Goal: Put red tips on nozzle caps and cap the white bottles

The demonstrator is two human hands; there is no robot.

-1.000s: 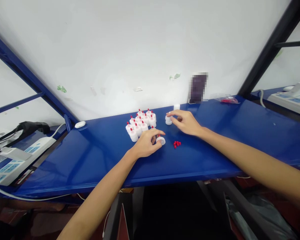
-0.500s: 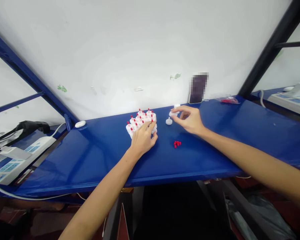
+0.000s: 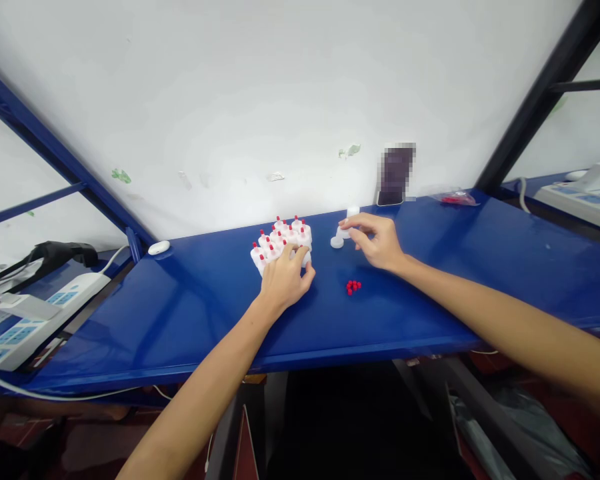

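Note:
My left hand [image 3: 286, 275] is curled at the near right corner of a cluster of small white squeeze bottles [image 3: 271, 252] with red tips. Its thumb and fingers are round one white bottle [image 3: 307, 257], partly hidden by the hand. To the right, my right hand [image 3: 377, 241] pinches at a white nozzle cap [image 3: 337, 242], a round disc with a spout, low over the table. Its fingertips cover the spout. Just behind these fingers stands another white piece [image 3: 353, 211], mostly hidden. Several small red caps [image 3: 353, 287] lie loose between my forearms.
Everything rests on a blue table [image 3: 205, 320] against a white wall. A phone [image 3: 395, 177] leans at the back, beside a clear bag with red pieces [image 3: 457, 198]. A white earbud case [image 3: 159, 247] lies at the left; a power strip [image 3: 55, 320] is beyond it.
My right fingers have lowered slightly and closed toward the nozzle cap. My left hand stays at the same bottle, its index finger a little lower.

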